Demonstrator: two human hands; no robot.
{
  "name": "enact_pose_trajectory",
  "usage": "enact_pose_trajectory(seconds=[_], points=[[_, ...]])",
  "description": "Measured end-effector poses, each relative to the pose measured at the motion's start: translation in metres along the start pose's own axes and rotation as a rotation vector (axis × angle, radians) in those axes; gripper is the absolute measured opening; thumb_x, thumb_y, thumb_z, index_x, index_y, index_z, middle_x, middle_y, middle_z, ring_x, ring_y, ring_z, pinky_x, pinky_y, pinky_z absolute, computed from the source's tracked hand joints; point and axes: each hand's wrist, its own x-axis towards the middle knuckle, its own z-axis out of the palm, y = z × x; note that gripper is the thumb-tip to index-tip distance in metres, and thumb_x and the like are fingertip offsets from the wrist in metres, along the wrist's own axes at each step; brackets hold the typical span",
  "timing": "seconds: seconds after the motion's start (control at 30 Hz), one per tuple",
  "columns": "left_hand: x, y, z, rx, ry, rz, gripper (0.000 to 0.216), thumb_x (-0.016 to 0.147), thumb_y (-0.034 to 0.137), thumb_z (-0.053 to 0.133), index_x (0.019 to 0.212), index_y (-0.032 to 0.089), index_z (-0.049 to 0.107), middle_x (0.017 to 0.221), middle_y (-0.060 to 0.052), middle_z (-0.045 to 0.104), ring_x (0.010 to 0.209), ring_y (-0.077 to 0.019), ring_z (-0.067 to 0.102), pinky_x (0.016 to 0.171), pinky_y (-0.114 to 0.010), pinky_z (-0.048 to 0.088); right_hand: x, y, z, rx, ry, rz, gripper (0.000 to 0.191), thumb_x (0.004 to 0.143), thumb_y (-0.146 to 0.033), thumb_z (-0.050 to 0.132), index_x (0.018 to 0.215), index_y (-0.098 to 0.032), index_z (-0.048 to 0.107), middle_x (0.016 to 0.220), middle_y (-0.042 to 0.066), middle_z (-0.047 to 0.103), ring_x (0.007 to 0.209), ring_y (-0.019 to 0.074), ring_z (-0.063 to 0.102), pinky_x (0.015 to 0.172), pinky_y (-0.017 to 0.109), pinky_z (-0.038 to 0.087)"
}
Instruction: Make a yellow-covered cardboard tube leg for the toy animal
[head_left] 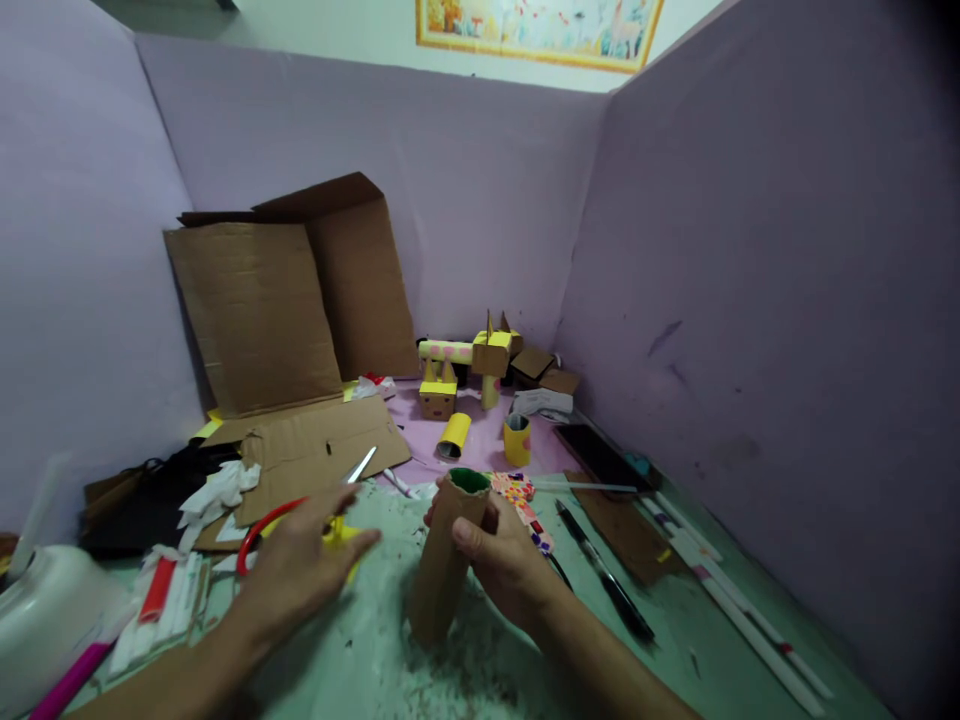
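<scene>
Brown cardboard tube (437, 575), bare outside, is gripped by the right hand (504, 555); the blurred left hand's (304, 555) fingers are parted; two yellow cylinders (457, 432) look already covered.

Landmark: brown cardboard tube (442, 570), in right grip (504, 550). Left of tube: bare lane of desk (352, 630), passable; farther left, left grip (300, 560) and red-handled scissors (251, 535) obstruct. Beyond tube: lying yellow tube (454, 436) and standing yellow tube (517, 442), gap between; eared cardboard figure (438, 402) blocks behind. Right of tube: right forearm (600, 650) bars the side; then black pen (604, 570), low; purple panel (750, 300) walls off the far right.
</scene>
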Motion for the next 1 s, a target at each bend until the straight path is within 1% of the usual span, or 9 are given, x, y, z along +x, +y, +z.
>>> enact_pose_trajectory(seconds=[0.1,0.17,0.33,0.43,0.5,0.57,0.7,0.83,1.0], points=[[-0.021,0.025,0.013,-0.51,-0.287,0.272,0.06,0.067,0.038,0.063,0.123,0.02,0.051,0.116,-0.006,0.065,0.102,-0.025,0.06,0.087,-0.034,0.048,-0.003,0.005,0.004,0.078,-0.039,-0.021,0.054,0.057,-0.05,0.079,0.098,-0.02,0.062,0.089,0.006,0.066,0.084,0.0228,0.062,0.077,0.035,0.046],[-0.029,0.036,0.017,-0.588,-0.313,0.251,0.049,0.068,0.034,0.062,0.115,0.02,0.057,0.104,-0.005,0.07,0.09,-0.0236,0.063,0.077,-0.033,0.05,-0.003,0.006,0.004,0.121,-0.04,-0.03,0.054,0.059,-0.045,0.08,0.103,-0.022,0.06,0.095,0.006,0.067,0.089,0.0232,0.062,0.081,0.036,0.046],[-0.031,0.035,0.002,-0.387,-0.213,0.207,0.042,0.072,0.029,0.059,0.114,0.028,0.061,0.1,-0.002,0.072,0.089,-0.0236,0.064,0.079,-0.035,0.047,0.005,-0.004,-0.008,-0.019,0.074,-0.061,0.068,0.051,-0.036,0.086,0.112,-0.027,0.058,0.108,0.005,0.065,0.097,0.0225,0.059,0.081,0.033,0.046],[-0.025,0.021,-0.003,-0.347,-0.209,0.2,0.044,0.07,0.034,0.063,0.114,0.029,0.063,0.104,-0.002,0.071,0.093,-0.025,0.063,0.083,-0.036,0.047,0.01,-0.007,-0.016,-0.205,0.102,0.0,0.049,0.049,-0.036,0.086,0.091,-0.02,0.069,0.089,0.005,0.068,0.082,0.0197,0.06,0.071,0.03,0.046],[-0.018,0.009,-0.001,-0.458,-0.205,0.2,0.056,0.066,0.038,0.066,0.12,0.026,0.059,0.111,-0.005,0.068,0.099,-0.0269,0.061,0.086,-0.038,0.046,0.012,-0.006,-0.018,-0.236,0.142,0.034,0.038,0.052,-0.04,0.084,0.078,-0.017,0.07,0.078,0.003,0.066,0.071,0.0166,0.057,0.063,0.028,0.046],[-0.01,-0.002,0.004,-0.682,-0.193,0.181,0.068,0.061,0.037,0.072,0.125,0.023,0.056,0.114,-0.007,0.065,0.1,-0.0286,0.059,0.086,-0.038,0.047,0.014,-0.004,-0.019,-0.223,0.22,0.036,0.039,0.055,-0.046,0.081,0.078,-0.018,0.069,0.076,0.002,0.064,0.066,0.0147,0.056,0.058,0.026,0.045],[0.001,-0.014,0.017,-1.215,-0.195,0.056,0.067,0.056,0.031,0.079,0.118,0.019,0.059,0.099,-0.008,0.065,0.077,-0.0234,0.063,0.067,-0.034,0.052,0.015,0.001,-0.018,-0.231,0.345,0.024,0.045,0.056,-0.055,0.077,0.082,-0.02,0.066,0.081,0.003,0.064,0.069,0.0155,0.057,0.056,0.026,0.046],[0.004,-0.015,0.027,-1.354,-0.166,-0.009,0.059,0.056,0.031,0.081,0.109,0.015,0.06,0.073,-0.003,0.063,0.054,-0.0175,0.059,0.049,-0.031,0.052,0.013,-0.001,-0.018,-0.347,0.359,-0.013,0.043,0.059,-0.055,0.075,0.081,-0.019,0.068,0.082,0.004,0.066,0.075,0.0191,0.06,0.062,0.028,0.047],[0.008,-0.023,0.024,-1.514,-0.064,-0.115,0.048,0.058,0.027,0.08,0.101,0.014,0.061,0.07,-0.003,0.065,0.056,-0.0158,0.061,0.049,-0.024,0.052,0.031,-0.025,-0.028,-0.563,0.374,-0.074,0.048,0.067,-0.057,0.066,0.095,-0.018,0.065,0.094,0.008,0.069,0.087,0.0228,0.063,0.075,0.034,0.05]])
